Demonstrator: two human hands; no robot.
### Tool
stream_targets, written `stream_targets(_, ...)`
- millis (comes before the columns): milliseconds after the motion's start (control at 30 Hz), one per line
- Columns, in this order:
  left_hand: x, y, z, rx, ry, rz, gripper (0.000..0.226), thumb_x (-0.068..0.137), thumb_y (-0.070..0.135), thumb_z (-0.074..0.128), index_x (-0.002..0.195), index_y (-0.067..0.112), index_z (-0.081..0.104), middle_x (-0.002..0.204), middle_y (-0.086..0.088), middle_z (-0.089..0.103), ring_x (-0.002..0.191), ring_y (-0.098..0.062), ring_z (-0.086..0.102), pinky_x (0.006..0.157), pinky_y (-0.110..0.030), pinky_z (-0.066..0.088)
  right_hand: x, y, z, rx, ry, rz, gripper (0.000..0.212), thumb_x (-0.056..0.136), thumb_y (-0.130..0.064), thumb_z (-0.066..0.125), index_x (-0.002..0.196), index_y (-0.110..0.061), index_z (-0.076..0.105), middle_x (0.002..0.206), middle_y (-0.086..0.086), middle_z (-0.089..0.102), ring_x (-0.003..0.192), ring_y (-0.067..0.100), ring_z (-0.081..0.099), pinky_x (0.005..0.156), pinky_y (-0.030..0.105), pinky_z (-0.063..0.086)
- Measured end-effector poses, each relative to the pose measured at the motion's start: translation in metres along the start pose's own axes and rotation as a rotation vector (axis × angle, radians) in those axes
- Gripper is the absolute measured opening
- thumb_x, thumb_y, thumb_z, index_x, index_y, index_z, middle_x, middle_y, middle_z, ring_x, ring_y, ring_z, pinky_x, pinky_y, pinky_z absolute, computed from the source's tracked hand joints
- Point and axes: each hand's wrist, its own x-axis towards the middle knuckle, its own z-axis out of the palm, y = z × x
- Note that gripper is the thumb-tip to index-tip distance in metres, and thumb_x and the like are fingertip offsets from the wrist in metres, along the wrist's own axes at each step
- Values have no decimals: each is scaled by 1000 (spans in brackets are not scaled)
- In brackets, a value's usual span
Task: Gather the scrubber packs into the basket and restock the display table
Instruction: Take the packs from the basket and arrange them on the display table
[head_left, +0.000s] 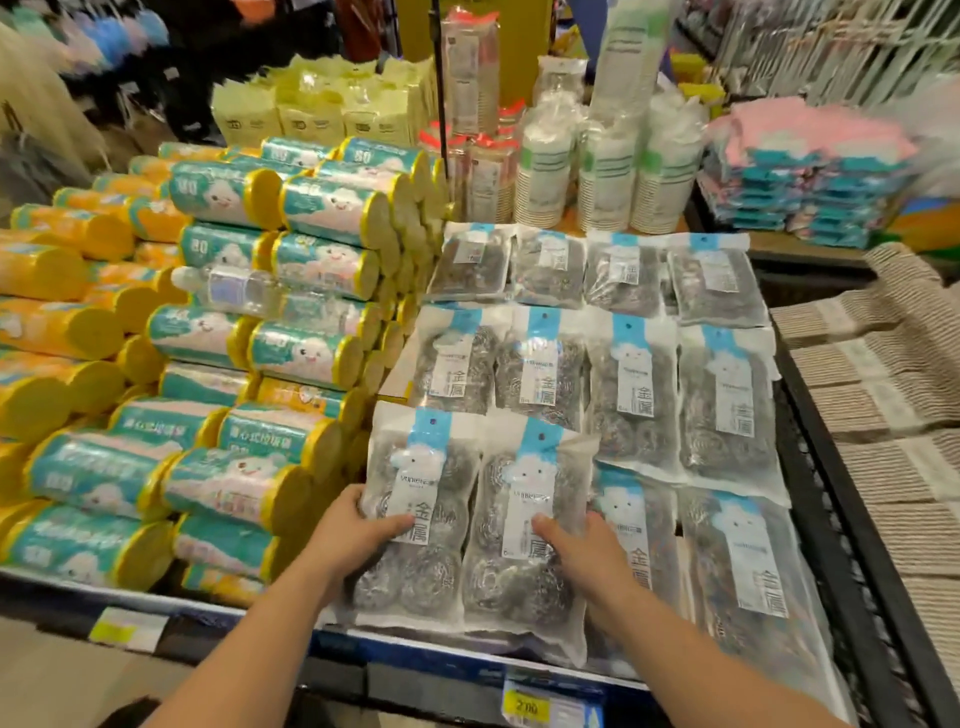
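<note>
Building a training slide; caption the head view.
Restocking: left hand and right hand hold two front scrubber packs beside stacked bag rolls.

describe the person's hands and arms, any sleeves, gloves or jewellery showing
The left hand and right hand are bare: no gloves, rings, watch or bracelet. No sleeve or cuff shows anywhere up to the bottom edge of the view.

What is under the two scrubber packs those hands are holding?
Under the two scrubber packs white edges of more packs peek out; how deep that stack goes is covered.
</note>
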Motion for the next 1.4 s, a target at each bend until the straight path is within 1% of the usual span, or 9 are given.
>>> stream_targets(100,3,-7,-3,65,-43,-9,49,70,16,90,108,22,59,107,-3,74,96,-21,71,92,-45,57,-2,7,5,-17,37,4,62,83,-35,77,133,-14,48,128,2,60,112,23,57,94,34,45)
stream_targets(233,2,-6,1,191,-80,-5,65,74,23,87,132,22,55,114,0,70,103,-20,67,94,-42,55,-4,9,14,-215,150,-65,89,79,-45,78,147,-11,32,145,6,48,130,28,49,103,39,44)
stream_targets(367,0,-3,3,596,43,4,87,71,61,75,144,30,39,136,-12,50,127,-35,43,105,-46,38,-8,5,18,-398,175,-31,87,79,-65,66,141,-10,40,139,9,49,124,28,52,96,43,49)
stream_targets(567,-21,7,-5,499,32,114,96,78,53,76,153,21,25,146,-14,34,137,-35,33,109,-45,34,-23,-16,18,-547,348,-131,103,79,-63,67,153,-12,18,150,12,34,133,32,43,96,47,47)
stream_targets(833,-79,30,-83,320,134,377,90,79,50,76,152,20,32,145,-8,42,131,-25,46,107,-42,42,-84,-89,70,-520,424,-438,79,83,-60,64,144,-19,33,146,3,39,134,23,40,102,45,44)
stream_targets(967,-118,6,-157,228,213,414,80,84,45,74,150,23,35,143,-4,42,128,-23,46,103,-38,43,-131,-121,145,-448,300,-648,67,84,-50,69,137,-18,42,134,1,47,124,21,48,98,43,47)
stream_targets(1133,-161,-86,-260,183,416,309,74,82,50,74,144,25,43,128,5,48,117,-14,52,96,-33,46,-191,-115,268,-431,7,-776,59,84,-46,71,130,-16,48,121,1,53,114,21,53,95,43,49)
stream_targets(1267,-188,-193,-319,129,575,94,66,80,44,78,135,20,52,119,-3,58,104,-20,58,89,-33,49,-224,-61,363,-531,-265,-767,59,86,-46,69,135,-21,46,124,-3,54,115,16,52,95,36,46)
stream_targets(1400,-196,-300,-339,112,595,-122,66,83,45,75,138,18,50,123,-3,56,103,-17,55,83,-26,41,-225,20,435,-688,-465,-629,60,86,-44,70,136,-22,45,125,-6,52,117,12,52,94,30,46)
